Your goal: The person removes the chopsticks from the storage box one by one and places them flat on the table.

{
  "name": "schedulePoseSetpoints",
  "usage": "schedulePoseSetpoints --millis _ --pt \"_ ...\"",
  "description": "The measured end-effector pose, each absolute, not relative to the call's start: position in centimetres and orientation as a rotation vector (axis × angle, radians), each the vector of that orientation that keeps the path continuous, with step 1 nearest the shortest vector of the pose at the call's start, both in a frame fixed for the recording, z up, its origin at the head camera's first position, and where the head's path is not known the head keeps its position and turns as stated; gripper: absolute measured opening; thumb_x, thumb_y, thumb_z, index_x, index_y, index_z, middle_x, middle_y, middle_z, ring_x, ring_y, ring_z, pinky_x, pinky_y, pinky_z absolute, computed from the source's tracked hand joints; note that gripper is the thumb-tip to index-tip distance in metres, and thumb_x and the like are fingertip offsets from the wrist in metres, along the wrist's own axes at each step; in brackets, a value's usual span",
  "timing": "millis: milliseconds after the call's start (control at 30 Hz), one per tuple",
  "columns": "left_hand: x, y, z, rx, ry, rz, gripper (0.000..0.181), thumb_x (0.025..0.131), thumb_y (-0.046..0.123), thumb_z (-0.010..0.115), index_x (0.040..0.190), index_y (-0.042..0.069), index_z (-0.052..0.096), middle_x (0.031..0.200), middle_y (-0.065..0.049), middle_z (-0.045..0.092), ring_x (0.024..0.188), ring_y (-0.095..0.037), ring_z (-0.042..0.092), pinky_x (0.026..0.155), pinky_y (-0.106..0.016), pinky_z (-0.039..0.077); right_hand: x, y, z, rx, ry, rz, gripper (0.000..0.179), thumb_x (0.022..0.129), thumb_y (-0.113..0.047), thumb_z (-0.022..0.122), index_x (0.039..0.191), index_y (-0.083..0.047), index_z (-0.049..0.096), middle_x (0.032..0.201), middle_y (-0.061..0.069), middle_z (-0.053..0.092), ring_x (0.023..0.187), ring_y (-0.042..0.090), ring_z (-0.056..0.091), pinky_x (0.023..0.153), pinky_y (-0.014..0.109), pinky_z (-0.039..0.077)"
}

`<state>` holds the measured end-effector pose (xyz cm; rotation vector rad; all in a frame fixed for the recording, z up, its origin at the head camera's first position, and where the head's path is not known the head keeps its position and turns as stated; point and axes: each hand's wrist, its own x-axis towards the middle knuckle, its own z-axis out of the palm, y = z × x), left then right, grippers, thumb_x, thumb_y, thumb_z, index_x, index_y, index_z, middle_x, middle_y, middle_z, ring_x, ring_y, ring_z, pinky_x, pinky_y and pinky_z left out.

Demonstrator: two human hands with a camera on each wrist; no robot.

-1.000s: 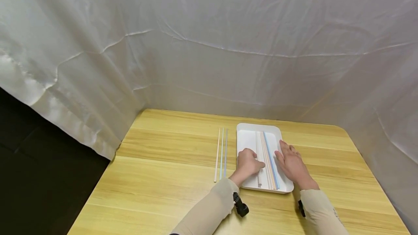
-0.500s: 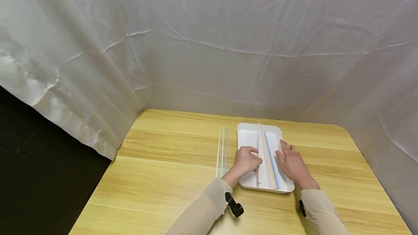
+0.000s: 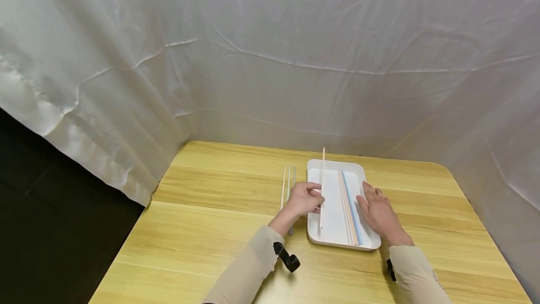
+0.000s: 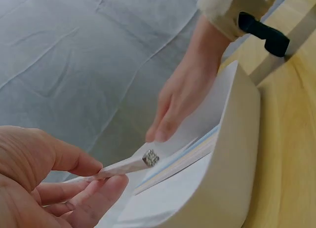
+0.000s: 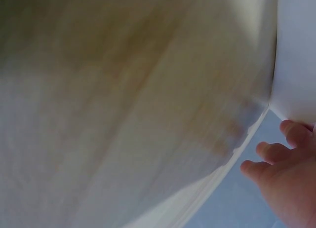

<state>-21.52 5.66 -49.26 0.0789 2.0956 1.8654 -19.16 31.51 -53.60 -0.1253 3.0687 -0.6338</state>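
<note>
From my station I see the left hand (image 3: 304, 199) pinching a slim pale stick (image 3: 323, 168) between thumb and fingers over the left part of the white tray (image 3: 331, 222), the right hand (image 3: 379, 215) with fingers extended along its right side, blue and peach sticks (image 3: 352, 208) lying inside, and three thin sticks (image 3: 283, 186) on the wooden table (image 3: 211, 191).

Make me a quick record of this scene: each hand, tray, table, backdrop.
Left hand: pinches a pale stick over the tray
Right hand: at the tray's right rim
Tray: white, with several sticks inside, one blue
Table: wooden, three sticks left of the tray, partly hidden by the left arm
Backdrop: pale grey curtain
</note>
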Motion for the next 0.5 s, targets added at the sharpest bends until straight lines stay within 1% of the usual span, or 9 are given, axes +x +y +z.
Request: schedulePoseSetpoints --millis 100,167,367,433,500 --pt "-21.8 4.5 -49.4 0.104 2.092 1.853 0.044 0.09 -0.005 0.07 0.134 -0.005 0.067 0.093 -0.009 0.074 0.08 -0.034 0.078 0.061 -0.028 0.067 -19.2 31.5 -53.7 -0.135 3.07 -0.633 0.07 0.116 -0.041 0.032 0.163 0.008 0.02 0.167 0.035 0.025 0.151 0.063 0.021 0.125 0.077 0.018" --pt "-21.9 3.7 -49.6 0.109 2.096 1.845 0.044 0.09 -0.005 0.071 0.133 -0.006 0.067 0.093 -0.01 0.074 0.077 -0.032 0.078 0.061 -0.029 0.068 -19.2 31.6 -53.7 -0.142 3.073 -0.632 0.07 0.116 -0.041 0.032 0.163 0.008 0.02 0.167 0.035 0.026 0.151 0.063 0.021 0.125 0.077 0.018" --pt "-22.2 1.9 -49.9 0.074 2.112 1.853 0.043 0.089 -0.006 0.071 0.132 -0.006 0.068 0.096 -0.012 0.075 0.066 -0.02 0.072 0.066 -0.038 0.07 -19.2 31.7 -53.5 -0.16 3.086 -0.637 0.068 0.116 -0.039 0.034 0.162 0.01 0.022 0.166 0.036 0.027 0.15 0.064 0.023 0.125 0.076 0.019" --pt "-22.3 1.4 -50.0 0.062 2.117 1.845 0.043 0.089 -0.007 0.07 0.132 -0.005 0.068 0.096 -0.014 0.075 0.064 -0.018 0.071 0.067 -0.039 0.07 -19.1 31.8 -53.5 -0.16 3.088 -0.633 0.068 0.116 -0.038 0.034 0.162 0.01 0.022 0.166 0.036 0.027 0.15 0.064 0.023 0.125 0.076 0.02" --pt "-22.4 0.9 -50.1 0.043 2.117 1.833 0.044 0.088 -0.008 0.07 0.132 -0.004 0.068 0.098 -0.015 0.076 0.064 -0.017 0.07 0.066 -0.036 0.069 -19.1 31.8 -53.5 -0.161 3.091 -0.627 0.068 0.116 -0.038 0.034 0.162 0.011 0.022 0.166 0.036 0.027 0.15 0.064 0.023 0.125 0.075 0.021"
